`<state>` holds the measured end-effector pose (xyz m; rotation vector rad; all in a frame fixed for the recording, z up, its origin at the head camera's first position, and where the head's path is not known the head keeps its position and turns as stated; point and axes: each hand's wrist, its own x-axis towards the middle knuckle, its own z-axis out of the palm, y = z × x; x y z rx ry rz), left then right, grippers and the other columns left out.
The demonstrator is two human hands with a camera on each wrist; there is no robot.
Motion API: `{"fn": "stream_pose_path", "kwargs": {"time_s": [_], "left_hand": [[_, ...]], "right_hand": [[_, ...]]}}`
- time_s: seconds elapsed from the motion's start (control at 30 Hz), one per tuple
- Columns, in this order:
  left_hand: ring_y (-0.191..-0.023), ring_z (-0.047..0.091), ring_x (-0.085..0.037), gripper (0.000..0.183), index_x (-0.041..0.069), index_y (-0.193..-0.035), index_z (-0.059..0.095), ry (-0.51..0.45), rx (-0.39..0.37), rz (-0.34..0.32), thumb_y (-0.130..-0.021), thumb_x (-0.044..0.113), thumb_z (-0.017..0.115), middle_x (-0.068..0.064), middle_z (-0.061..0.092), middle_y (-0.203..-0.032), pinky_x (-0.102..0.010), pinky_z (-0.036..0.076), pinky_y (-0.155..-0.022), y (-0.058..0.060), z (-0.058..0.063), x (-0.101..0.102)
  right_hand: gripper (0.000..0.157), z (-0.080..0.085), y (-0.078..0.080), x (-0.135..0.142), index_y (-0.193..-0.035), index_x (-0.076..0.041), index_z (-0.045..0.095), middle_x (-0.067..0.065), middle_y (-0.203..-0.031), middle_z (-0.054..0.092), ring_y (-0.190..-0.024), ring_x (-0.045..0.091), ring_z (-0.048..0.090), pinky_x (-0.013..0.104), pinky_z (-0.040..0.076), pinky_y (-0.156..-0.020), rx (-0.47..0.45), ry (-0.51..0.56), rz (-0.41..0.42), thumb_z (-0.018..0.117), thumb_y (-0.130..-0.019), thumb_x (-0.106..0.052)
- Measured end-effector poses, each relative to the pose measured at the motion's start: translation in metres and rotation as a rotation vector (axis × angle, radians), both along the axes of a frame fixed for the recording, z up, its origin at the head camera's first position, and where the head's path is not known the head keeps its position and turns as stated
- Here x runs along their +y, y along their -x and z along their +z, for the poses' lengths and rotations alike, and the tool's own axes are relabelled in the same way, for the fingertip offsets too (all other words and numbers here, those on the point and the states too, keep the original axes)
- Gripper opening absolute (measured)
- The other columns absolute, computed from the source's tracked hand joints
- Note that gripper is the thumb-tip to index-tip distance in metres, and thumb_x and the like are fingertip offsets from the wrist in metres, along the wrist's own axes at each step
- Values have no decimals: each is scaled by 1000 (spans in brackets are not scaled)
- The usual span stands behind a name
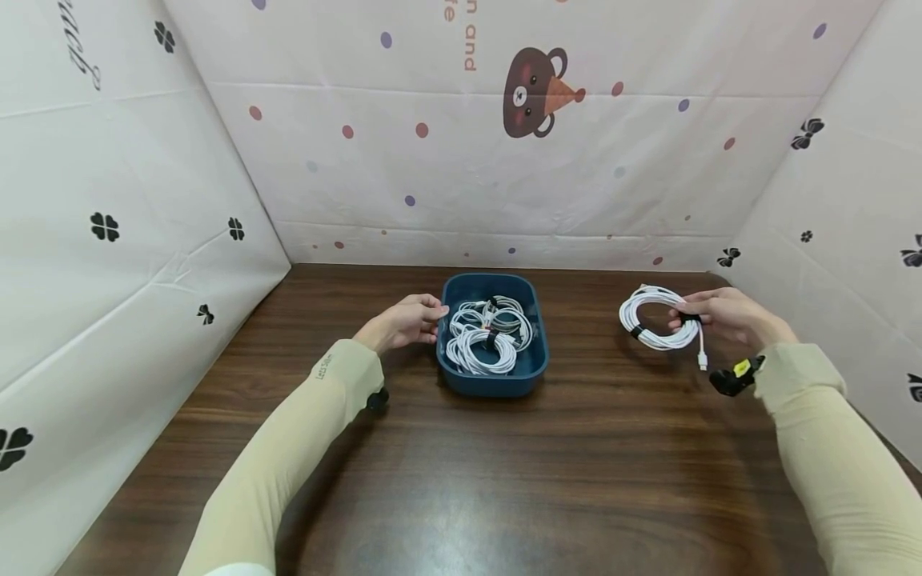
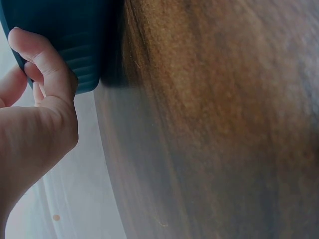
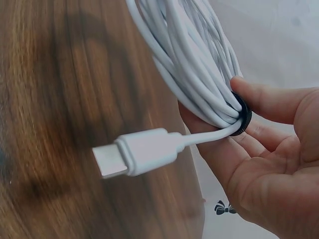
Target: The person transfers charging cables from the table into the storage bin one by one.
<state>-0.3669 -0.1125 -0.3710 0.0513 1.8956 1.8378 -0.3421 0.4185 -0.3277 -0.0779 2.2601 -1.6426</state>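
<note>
A blue plastic bin (image 1: 493, 386) stands on the table with several coiled white cables (image 1: 490, 336) inside. My left hand (image 1: 412, 322) is at its left side, pinching the rim between thumb and fingers; the left wrist view shows this hand (image 2: 47, 99) against the ribbed bin wall (image 2: 82, 59). Off to the right, my right hand (image 1: 727, 314) holds another coiled white cable (image 1: 644, 336) above the table. In the right wrist view, thumb and fingers pinch this coil (image 3: 192, 59) by a black strap (image 3: 242, 113). Its white plug (image 3: 149, 152) hangs free.
The brown wooden table (image 1: 461, 480) runs back to a white printed sheet (image 1: 432, 176). Similar sheets with dark clover and bow prints form the left wall (image 1: 144, 280) and right wall (image 1: 850, 184), the right one close to my right arm.
</note>
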Motion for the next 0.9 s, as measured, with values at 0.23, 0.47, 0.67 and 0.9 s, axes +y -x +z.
{"fn": "stream_pose_path", "kwargs": {"time_s": [0.23, 0.47, 0.67, 0.9], "left_hand": [[-69, 50, -19, 7, 12, -100, 48, -1, -5, 2, -99, 15, 54, -4, 52, -81, -26, 52, -61, -2, 2, -1], [-71, 50, -19, 7, 13, -100, 49, 1, -1, 1, -98, 16, 55, -3, 52, -81, -26, 52, -61, -3, 3, -1], [-73, 49, -20, 7, 12, -99, 48, -1, -9, -7, -99, 16, 54, -3, 53, -80, -25, 52, -62, -1, 1, -1], [-71, 50, -18, 10, 12, -97, 48, -10, 26, -29, -97, 18, 57, -1, 52, -79, -25, 52, -64, -3, 0, -2]], "right_hand": [[12, 4, 2, -8, -104, -4, 60, 1, -89, 73, -84, 11, 72, 22, 56, -75, 19, 21, 25, 49, -100, -7], [16, 6, 2, -16, -101, -5, 64, 3, -90, 72, -84, 13, 72, 25, 57, -76, -16, 93, 39, 48, -100, -4], [13, 8, 2, -21, -100, -7, 61, 1, -89, 72, -84, 13, 72, 24, 57, -75, -17, 75, 51, 48, -100, -5], [18, 9, 3, -28, -113, 3, 54, 3, -92, 71, -86, 11, 70, 25, 57, -76, -12, 36, 35, 49, -101, -8]]}}
